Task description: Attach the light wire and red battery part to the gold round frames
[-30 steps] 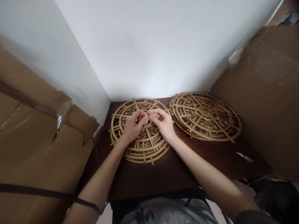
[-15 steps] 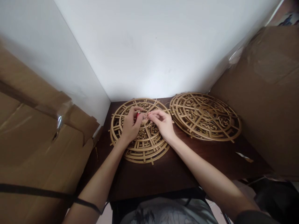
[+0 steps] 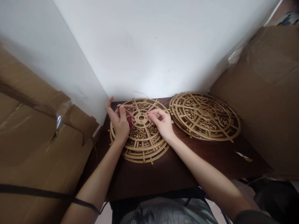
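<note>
Two gilt fretwork discs (image 3: pixel 140 130); left hand (image 3: pixel 120 119) grips red tool (image 3: pixel 129 120), right hand (image 3: pixel 161 122) pinches wire (image 3: pixel 149 109) — thin.

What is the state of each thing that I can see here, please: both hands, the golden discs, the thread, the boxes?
Left hand: raised over the left disc, fingers partly spread, small red tool against the palm.
Right hand: fingertips pinched on a thin thread.
Thin thread: loose, its end curving up.
Left stack of gold openwork discs: flat on the dark table.
Right stack of gold openwork discs: flat, untouched.
Brown cardboard box: flaps open.
</note>
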The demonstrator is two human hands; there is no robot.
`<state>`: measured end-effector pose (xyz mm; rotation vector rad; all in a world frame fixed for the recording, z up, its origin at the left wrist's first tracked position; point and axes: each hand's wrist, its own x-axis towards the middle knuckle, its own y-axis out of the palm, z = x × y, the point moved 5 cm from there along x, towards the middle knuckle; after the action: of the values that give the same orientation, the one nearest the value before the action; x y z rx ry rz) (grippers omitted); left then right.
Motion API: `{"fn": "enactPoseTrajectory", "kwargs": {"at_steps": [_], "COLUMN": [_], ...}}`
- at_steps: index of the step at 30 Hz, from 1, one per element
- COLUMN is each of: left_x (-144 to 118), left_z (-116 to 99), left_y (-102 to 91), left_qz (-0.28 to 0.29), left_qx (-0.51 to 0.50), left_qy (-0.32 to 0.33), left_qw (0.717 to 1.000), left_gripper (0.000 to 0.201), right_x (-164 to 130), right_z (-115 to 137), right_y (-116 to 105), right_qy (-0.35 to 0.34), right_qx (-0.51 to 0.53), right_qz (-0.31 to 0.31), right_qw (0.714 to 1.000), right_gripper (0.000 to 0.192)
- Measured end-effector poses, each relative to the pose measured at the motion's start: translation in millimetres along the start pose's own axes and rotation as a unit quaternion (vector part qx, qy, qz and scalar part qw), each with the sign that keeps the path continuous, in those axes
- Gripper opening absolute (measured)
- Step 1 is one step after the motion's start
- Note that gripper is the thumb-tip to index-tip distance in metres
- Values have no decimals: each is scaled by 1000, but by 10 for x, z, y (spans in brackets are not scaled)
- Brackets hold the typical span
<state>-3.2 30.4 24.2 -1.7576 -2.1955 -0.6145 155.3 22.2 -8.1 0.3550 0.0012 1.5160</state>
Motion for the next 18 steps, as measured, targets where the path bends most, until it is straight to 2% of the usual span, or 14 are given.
{"fn": "enactPoseTrajectory", "kwargs": {"at_steps": [2,4,8,12,15,18], "left_x": [-3,-13,-52,-107,-144,-159], "left_z": [9,27,82,133,142,122], "left_y": [-2,28,146,212,234,249], "left_qz": [-5,17,123,211,252,266], "left_qx": [-4,-11,-30,9,47,57], "left_qy": [-7,-24,-62,-80,-80,-71], "left_qw": [1000,1000,990,974,963,960], "left_gripper": [36,30,20,20,19,18], "right_x": [-1,-4,-12,-17,-19,-23], "right_z": [6,14,39,70,69,64], "right_y": [3,4,-14,-32,-31,-32], "right_qy": [-4,-8,-18,-47,-56,-55], "right_qx": [7,3,-52,-102,-105,-100], "right_qz": [1,1,-13,-21,-13,-15], "right_qw": [1000,1000,998,993,993,993], "right_gripper": [20,19,19,16,15,14]}}
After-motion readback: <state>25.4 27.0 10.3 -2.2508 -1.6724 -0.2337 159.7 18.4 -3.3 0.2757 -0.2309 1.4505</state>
